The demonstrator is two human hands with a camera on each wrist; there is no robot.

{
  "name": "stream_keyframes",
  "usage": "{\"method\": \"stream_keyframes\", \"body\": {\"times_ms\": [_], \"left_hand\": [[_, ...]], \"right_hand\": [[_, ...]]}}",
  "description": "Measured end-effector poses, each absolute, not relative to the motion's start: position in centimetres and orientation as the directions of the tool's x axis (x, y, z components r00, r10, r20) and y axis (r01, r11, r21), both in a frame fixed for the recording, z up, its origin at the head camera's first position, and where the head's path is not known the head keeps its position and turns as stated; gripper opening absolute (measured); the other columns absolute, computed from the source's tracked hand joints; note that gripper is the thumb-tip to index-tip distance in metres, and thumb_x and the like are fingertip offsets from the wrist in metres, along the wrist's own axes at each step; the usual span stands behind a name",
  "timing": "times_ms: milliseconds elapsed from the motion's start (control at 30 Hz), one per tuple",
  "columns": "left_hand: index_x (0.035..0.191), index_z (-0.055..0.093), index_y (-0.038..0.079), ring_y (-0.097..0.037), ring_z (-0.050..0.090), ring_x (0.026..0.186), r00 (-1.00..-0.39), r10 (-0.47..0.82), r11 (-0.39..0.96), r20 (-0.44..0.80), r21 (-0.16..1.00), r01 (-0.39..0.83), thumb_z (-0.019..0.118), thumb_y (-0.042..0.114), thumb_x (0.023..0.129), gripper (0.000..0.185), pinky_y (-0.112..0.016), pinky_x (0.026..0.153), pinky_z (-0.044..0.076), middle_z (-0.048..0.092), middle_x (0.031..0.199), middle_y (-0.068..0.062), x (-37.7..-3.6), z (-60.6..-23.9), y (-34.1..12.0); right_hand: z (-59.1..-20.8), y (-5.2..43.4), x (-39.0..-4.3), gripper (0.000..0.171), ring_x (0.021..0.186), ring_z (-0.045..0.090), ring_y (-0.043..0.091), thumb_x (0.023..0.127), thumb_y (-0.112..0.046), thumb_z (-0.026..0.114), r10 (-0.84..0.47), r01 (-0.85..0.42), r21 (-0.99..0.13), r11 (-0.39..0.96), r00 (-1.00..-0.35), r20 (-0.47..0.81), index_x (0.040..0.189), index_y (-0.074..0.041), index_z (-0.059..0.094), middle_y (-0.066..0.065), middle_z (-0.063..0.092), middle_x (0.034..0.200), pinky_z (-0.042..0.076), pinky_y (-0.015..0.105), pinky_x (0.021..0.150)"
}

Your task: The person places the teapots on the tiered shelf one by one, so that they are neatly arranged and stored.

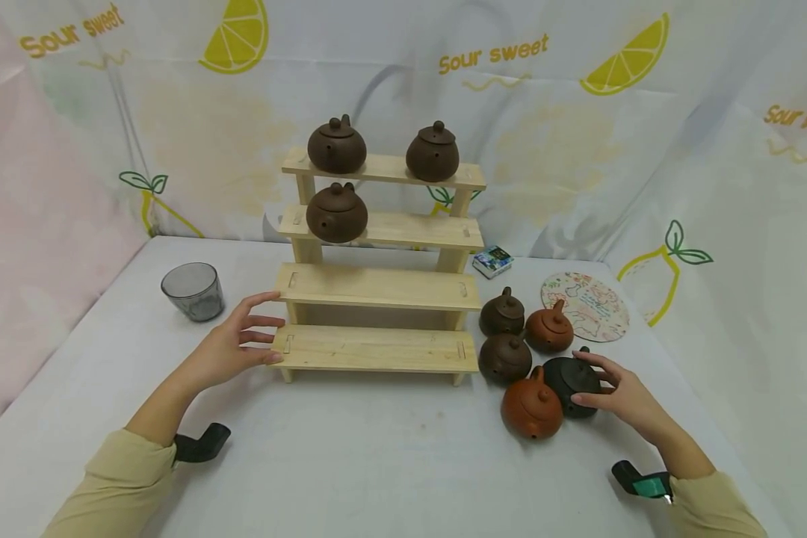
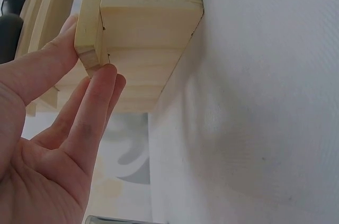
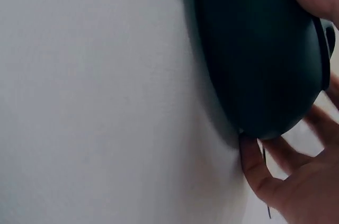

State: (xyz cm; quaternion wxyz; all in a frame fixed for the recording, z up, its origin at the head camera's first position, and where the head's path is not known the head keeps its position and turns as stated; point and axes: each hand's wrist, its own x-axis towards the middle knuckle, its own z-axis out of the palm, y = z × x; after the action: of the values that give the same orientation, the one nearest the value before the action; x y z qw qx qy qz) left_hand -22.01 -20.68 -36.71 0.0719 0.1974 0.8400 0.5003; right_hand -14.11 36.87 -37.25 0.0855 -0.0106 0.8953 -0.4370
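The right hand (image 1: pixel 628 400) gripped the black round clay teapot (image 1: pixel 571 382) with curled fingers; an orange clay teapot (image 1: pixel 532 409) touched it. The left hand (image 1: pixel 232 345), fingers straight, touched the stepped wooden shelf (image 1: pixel 376 348).

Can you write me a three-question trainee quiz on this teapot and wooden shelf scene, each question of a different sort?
1. Count: how many dark brown clay teapots stand on the stepped pale wooden shelf?
2. True or false: the right hand touches the black round teapot on the white table.
3. Multiple choice: the left hand rests against A) the grey glass cup, B) the left end of the shelf's lowest step, C) the orange-red clay teapot.

Key
1. Three: two on the top step, one on the second.
2. True; its fingers are around the pot's body.
3. B; the left wrist view shows fingers on the board's end.
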Motion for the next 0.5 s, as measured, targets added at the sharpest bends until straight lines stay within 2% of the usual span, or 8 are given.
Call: {"method": "stream_keyframes", "body": {"times_ms": [333,500], "left_hand": [[0.146,0.020,0.023,-0.040,0.056,0.105,-0.913,0.402,0.429,0.074,0.865,0.259,0.077,0.012,0.077,0.090,-0.037,0.077,0.053,0.050,0.126,-0.025,-21.96,-36.59,-20.68],[0.146,0.021,0.024,-0.039,0.057,0.104,-0.914,0.400,0.432,0.075,0.863,0.260,0.078,0.012,0.076,0.090,-0.035,0.077,0.053,0.051,0.126,-0.024,-22.04,-36.72,-20.68]], "right_hand": [[-37.37,36.72,-14.09,0.074,0.123,0.025,0.059,0.077,-0.015,0.077,-0.065,0.024,-0.797,0.603,-0.995,-0.080,0.138,-0.002,0.037,0.027,0.019,0.147,0.035,0.066,0.089],[-37.25,36.84,-14.31,0.076,0.123,0.022,0.060,0.078,-0.019,0.077,-0.021,0.057,-0.773,0.631,-0.996,-0.090,0.139,-0.004,0.035,0.026,0.017,0.148,0.029,0.071,0.089]]}}
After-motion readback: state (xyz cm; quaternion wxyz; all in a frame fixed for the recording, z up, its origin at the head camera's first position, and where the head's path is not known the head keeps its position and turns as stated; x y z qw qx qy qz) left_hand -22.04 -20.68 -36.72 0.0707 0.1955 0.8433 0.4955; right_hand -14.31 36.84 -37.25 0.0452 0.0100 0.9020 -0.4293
